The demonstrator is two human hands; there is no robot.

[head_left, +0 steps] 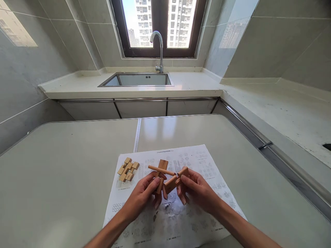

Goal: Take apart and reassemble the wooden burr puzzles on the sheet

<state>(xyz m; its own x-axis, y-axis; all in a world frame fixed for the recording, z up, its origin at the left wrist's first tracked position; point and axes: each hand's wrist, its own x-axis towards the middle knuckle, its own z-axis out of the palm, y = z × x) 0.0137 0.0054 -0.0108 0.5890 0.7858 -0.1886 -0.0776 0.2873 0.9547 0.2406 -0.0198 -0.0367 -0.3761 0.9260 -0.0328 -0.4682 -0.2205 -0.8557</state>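
My left hand (144, 190) is closed around wooden puzzle pieces: an upright flat piece (163, 164) and a long thin one (160, 169) lying across it. My right hand (198, 187) pinches another notched wooden puzzle piece (184, 171) between thumb and fingers. A further block (170, 185) slants between the two hands, touching the piece on the right; whether it also touches the left-hand pieces, I cannot tell. Both hands are raised over a printed sheet (204, 220) with rows of small diagrams. On its upper left corner rests an interlocked wooden puzzle (128, 168).
The sheet lies on a pale table (67, 172) with a seam strip (137, 134) down its middle. Beyond stands a white counter (196, 81) with a sink (139, 85) and a faucet (160, 51) below a window. Another counter (292, 110) runs along the right.
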